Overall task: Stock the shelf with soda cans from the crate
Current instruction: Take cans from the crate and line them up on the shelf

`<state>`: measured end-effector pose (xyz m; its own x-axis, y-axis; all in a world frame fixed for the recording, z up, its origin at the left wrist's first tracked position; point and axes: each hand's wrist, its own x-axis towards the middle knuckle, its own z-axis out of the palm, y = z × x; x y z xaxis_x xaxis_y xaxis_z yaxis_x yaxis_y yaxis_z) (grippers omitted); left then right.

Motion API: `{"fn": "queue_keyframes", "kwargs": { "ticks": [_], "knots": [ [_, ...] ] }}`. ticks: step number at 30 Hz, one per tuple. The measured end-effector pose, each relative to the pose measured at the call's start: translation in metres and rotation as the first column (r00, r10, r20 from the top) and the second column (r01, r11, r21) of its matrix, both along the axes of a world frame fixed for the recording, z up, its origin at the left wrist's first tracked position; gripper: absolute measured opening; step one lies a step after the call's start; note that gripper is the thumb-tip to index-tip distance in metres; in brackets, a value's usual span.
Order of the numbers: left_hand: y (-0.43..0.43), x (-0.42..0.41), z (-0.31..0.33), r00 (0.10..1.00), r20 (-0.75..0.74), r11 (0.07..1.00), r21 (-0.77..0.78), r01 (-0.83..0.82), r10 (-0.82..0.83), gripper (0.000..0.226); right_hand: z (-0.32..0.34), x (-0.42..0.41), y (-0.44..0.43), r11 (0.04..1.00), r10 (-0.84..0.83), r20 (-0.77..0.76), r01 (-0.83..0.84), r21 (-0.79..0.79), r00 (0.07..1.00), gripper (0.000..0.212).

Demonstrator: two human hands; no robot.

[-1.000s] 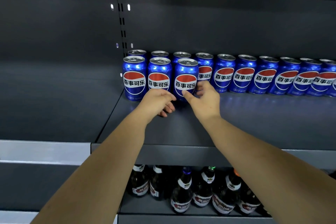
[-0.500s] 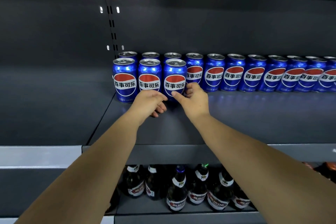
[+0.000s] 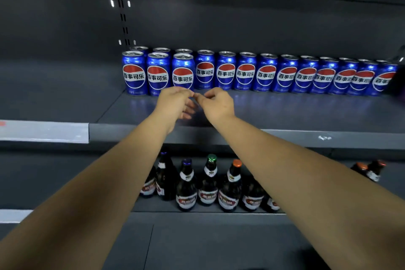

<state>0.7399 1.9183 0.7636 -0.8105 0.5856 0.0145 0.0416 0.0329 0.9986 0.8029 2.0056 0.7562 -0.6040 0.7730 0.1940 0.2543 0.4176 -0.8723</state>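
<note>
**Shelf stock, soda cans: back row full, front row just begun**

Head view.

- Item: short blue aluminium soda cans (image 3: 225, 72) with a red, white and blue roundel. All stand upright with labels facing out on the dark grey metal shelf (image 3: 285, 114).
- Location: the back row (image 3: 287, 74) runs against the rear panel from the shelf's left end to the right edge of view, the cans close side by side. The front row (image 3: 157, 74) is three cans at the left end, just ahead of the back row.
- Left hand (image 3: 175, 103): fingers loosely curled, holding nothing. It is low in front of the third front can (image 3: 183, 74); whether it touches that can's base cannot be told.
- Right hand (image 3: 218, 103): fingers loosely curled, holding nothing. Its fingertips are just beside those of the left hand.
- Crate: not in view, so the remaining stock cannot be told.
- Below: brown glass bottles (image 3: 208, 182) with coloured caps stand on the lower tier and play no part in the task.

Progress, as judged: the back row looks complete. The front row fills only its first three places, and bare shelf lies ahead of the rest of the back row. Most of the second row is likely left to do. With both hands empty, the next cans would have to come from the crate.
</note>
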Motion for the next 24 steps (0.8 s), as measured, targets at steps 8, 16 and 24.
{"fn": "queue_keyframes", "kwargs": {
  "ticks": [8,16,24],
  "knots": [
    [-0.020,0.096,-0.018,0.993,0.056,0.992,-0.065,-0.105,0.109,0.023,-0.013,0.094,-0.034,0.990,0.137,0.096,-0.139,0.020,0.986,0.022],
    [-0.051,0.168,-0.069,0.996,0.020,0.983,-0.163,-0.082,0.086,0.022,-0.062,0.166,-0.056,0.987,0.160,0.139,-0.155,-0.044,0.977,0.020],
    [-0.049,0.191,-0.141,0.972,0.228,0.963,-0.269,0.000,0.063,0.019,-0.129,0.217,-0.062,0.987,0.099,0.303,-0.055,-0.153,0.948,0.016]
  ]
}}
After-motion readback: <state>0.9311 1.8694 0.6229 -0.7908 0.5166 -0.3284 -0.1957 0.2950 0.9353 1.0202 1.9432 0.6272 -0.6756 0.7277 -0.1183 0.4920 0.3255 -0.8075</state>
